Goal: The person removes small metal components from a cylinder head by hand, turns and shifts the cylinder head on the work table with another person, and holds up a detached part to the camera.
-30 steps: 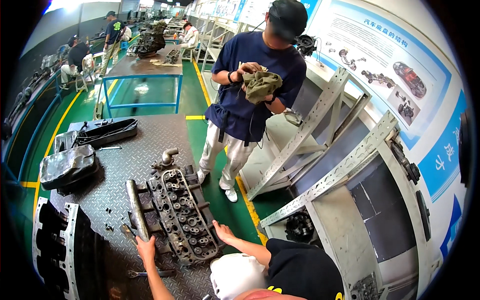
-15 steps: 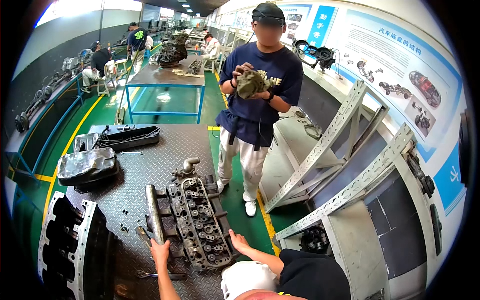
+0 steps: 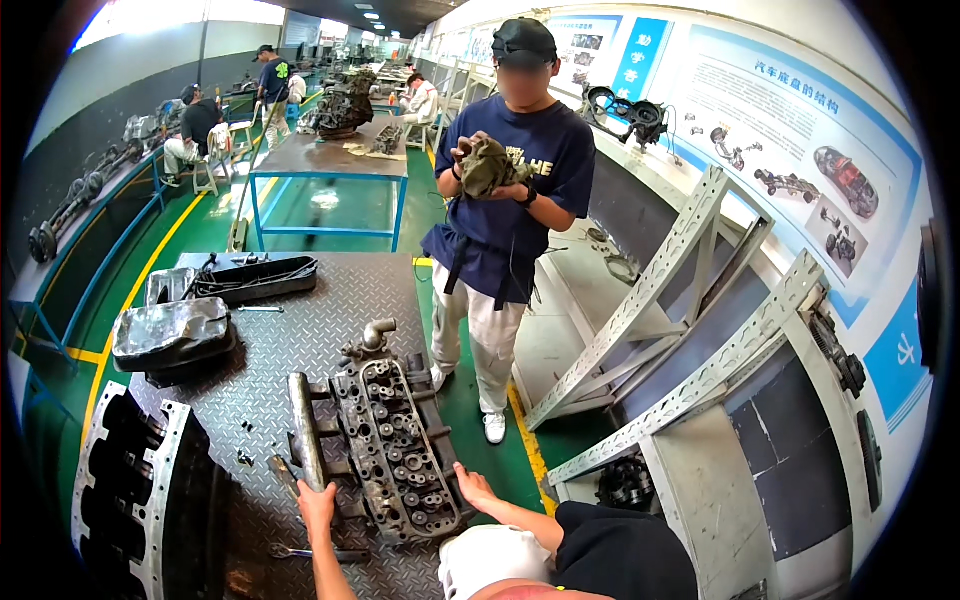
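A greasy engine cylinder head (image 3: 405, 450) with rows of valve springs lies on the patterned metal tabletop (image 3: 270, 410). A thick round metal pipe (image 3: 306, 425) runs along its left side, and a dark manifold (image 3: 428, 415) along its right. My left hand (image 3: 318, 505) is closed on the pipe's near end; a flat metal piece (image 3: 284, 474) lies beside its fingertips. My right hand (image 3: 474, 487) grips the near right side of the cylinder head, its fingers partly hidden. An elbow pipe fitting (image 3: 379, 332) sits at the far end.
An engine block (image 3: 150, 490) stands at the near left, with oil pans (image 3: 175, 335) behind it. A wrench (image 3: 290, 550) lies by my left forearm. Across the table, a person (image 3: 510, 170) holds a crumpled grey-green bundle (image 3: 492, 168). A metal rack (image 3: 640, 300) stands right.
The person across the table has shifted slightly left and lowered their head toward the bundle. My hands keep their places on the cylinder head and pipe.
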{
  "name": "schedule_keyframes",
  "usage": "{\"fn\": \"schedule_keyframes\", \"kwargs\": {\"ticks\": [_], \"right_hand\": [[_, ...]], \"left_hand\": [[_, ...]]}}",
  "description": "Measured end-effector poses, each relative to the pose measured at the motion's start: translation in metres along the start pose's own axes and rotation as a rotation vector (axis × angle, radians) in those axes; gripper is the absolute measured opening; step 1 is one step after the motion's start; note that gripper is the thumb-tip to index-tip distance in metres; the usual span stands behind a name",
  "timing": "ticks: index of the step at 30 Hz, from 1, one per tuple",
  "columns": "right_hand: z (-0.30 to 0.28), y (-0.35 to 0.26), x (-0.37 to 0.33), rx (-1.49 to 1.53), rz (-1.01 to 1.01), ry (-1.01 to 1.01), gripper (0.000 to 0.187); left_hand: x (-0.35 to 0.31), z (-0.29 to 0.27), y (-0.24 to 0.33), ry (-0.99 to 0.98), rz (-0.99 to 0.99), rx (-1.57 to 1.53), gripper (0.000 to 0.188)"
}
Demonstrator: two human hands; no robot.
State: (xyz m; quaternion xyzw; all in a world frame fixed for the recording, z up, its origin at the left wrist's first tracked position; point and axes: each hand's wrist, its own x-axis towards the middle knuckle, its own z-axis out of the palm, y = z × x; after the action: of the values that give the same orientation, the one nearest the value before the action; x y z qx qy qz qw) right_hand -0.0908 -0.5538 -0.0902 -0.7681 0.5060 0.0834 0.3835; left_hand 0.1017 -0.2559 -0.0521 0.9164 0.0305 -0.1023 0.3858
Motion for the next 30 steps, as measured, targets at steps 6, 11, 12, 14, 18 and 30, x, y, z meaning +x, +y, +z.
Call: {"fn": "schedule_keyframes", "kwargs": {"ticks": [6,11,12,14,18,30], "right_hand": [[0.009,-0.007,-0.002,-0.002,-0.005,0.015,0.093],[0.007,-0.001,0.010,-0.025,-0.027,0.050,0.091],[0.007,0.007,0.013,-0.015,-0.017,0.062,0.090],[0.002,0.018,0.020,0.006,-0.050,0.039,0.090],[0.004,0.012,0.014,-0.006,-0.043,0.044,0.091],[0.014,0.013,0.027,-0.004,-0.029,0.041,0.095]], "left_hand": [[0.008,0.000,-0.018,0.012,-0.032,-0.023,0.074],[0.029,-0.029,-0.006,-0.371,0.051,0.269,0.094],[0.045,-0.037,-0.015,-0.485,0.109,0.434,0.098],[0.051,-0.073,0.015,-0.543,0.195,0.719,0.095],[0.049,-0.167,0.062,-0.654,0.421,0.907,0.067],[0.053,-0.165,0.059,-0.461,0.491,0.984,0.046]]}}
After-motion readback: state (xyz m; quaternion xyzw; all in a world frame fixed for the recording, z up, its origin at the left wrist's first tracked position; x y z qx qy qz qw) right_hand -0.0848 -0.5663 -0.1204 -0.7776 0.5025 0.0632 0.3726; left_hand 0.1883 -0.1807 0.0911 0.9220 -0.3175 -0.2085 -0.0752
